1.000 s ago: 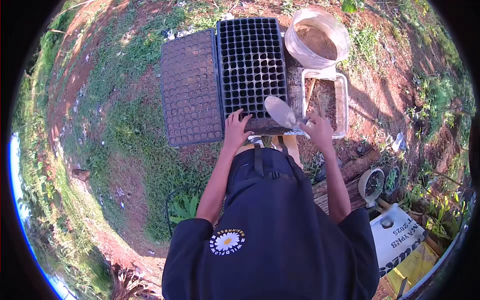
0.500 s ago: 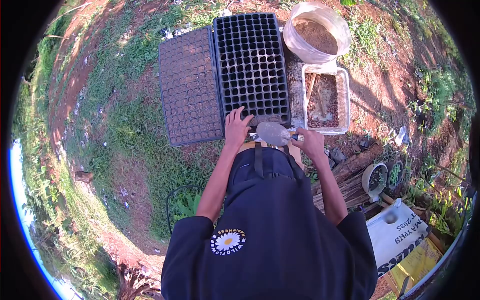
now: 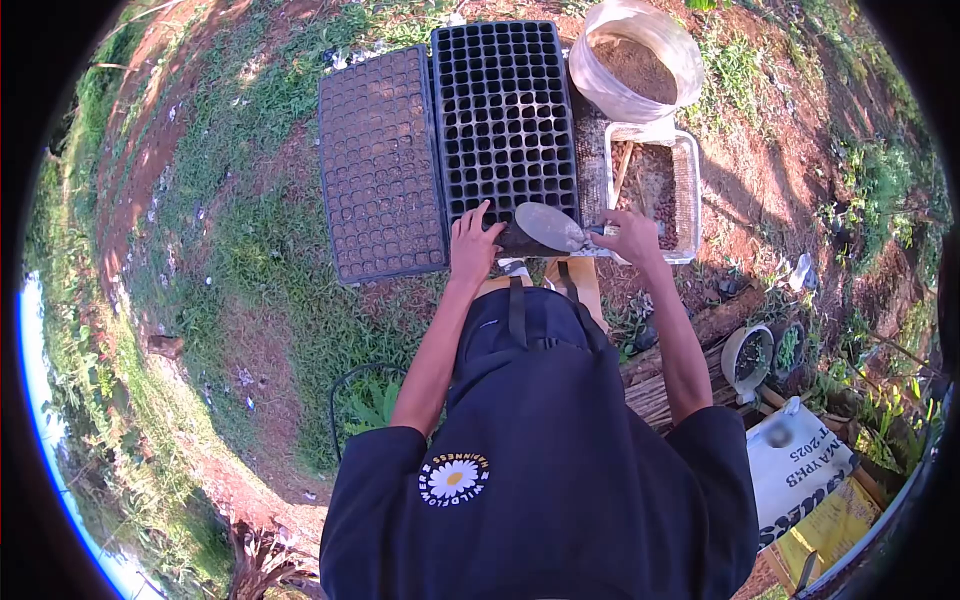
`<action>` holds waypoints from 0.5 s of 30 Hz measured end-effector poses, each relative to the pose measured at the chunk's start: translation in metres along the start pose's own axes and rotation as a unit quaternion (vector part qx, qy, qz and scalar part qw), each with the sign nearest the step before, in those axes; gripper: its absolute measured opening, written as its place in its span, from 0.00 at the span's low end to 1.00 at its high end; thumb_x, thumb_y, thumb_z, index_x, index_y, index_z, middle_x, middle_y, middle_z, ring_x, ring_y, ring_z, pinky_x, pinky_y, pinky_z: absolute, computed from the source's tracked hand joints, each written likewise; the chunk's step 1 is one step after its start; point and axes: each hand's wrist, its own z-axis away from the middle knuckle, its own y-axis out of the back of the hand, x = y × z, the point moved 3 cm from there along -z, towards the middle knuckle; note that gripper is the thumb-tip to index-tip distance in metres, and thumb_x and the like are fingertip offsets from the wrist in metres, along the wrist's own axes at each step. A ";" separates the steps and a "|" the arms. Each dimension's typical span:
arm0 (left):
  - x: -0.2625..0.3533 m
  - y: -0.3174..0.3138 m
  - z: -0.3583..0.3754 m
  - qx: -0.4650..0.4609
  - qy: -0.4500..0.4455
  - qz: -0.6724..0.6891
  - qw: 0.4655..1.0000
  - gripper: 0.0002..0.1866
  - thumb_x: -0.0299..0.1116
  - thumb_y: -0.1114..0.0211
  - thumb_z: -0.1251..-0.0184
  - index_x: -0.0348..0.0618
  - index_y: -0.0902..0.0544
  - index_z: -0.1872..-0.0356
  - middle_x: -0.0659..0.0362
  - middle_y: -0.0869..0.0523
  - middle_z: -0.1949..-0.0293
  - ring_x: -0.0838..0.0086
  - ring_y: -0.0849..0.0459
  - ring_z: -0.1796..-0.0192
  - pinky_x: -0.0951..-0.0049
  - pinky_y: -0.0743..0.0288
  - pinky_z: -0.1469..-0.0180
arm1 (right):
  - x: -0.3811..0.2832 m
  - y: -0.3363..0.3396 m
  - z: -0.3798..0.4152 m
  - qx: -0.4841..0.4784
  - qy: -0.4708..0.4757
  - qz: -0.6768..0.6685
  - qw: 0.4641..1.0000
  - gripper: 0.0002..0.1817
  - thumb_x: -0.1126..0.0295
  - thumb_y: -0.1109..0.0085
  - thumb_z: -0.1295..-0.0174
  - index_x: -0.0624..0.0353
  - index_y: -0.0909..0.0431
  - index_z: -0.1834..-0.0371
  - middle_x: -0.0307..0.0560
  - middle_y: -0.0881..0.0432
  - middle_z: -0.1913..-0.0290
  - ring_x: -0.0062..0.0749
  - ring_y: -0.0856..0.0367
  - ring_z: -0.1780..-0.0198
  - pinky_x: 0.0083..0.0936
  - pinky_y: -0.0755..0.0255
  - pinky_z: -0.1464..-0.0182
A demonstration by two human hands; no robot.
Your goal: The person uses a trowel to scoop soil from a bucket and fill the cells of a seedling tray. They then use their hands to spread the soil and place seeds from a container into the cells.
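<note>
My right hand is closed around the handle of a trowel. Its broad, dusty grey blade points left, above the near right corner of a black seedling tray. Most of that tray's cells look dark and hollow, though the blade hides part of the nearest row. At the tray's near left corner rests my left hand, fingers apart and touching the rim. Just left of it lies a second seedling tray, its cells filled with brown soil.
A round whitish tub of soil stands at the far right. Nearer is a rectangular pale basket with reddish-brown pieces and a stick inside. Logs, a pot and a printed sack lie to the right.
My right hand and the trowel have moved forward and slightly right, bringing the blade over the tray's near corner. My left hand stays at about the same spot on the rim.
</note>
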 end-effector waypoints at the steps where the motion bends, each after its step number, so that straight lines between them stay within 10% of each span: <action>1: 0.000 0.000 0.000 0.001 0.001 0.000 1.000 0.27 0.28 0.23 0.54 0.56 0.13 0.47 0.54 0.32 0.28 0.58 0.33 0.30 0.57 0.39 0.30 | -0.002 0.002 0.004 0.000 0.001 0.001 1.000 0.22 0.44 0.25 0.53 0.47 0.13 0.62 0.52 0.14 0.73 0.49 0.13 0.67 0.44 0.21 0.62; 15: 0.002 0.000 -0.004 -0.001 0.037 0.001 0.999 0.28 0.27 0.22 0.55 0.59 0.12 0.47 0.48 0.40 0.23 0.56 0.33 0.30 0.57 0.41 0.31 | -0.006 -0.001 0.002 -0.030 0.076 0.033 0.996 0.21 0.49 0.25 0.52 0.49 0.12 0.59 0.51 0.13 0.72 0.47 0.13 0.68 0.43 0.22 0.61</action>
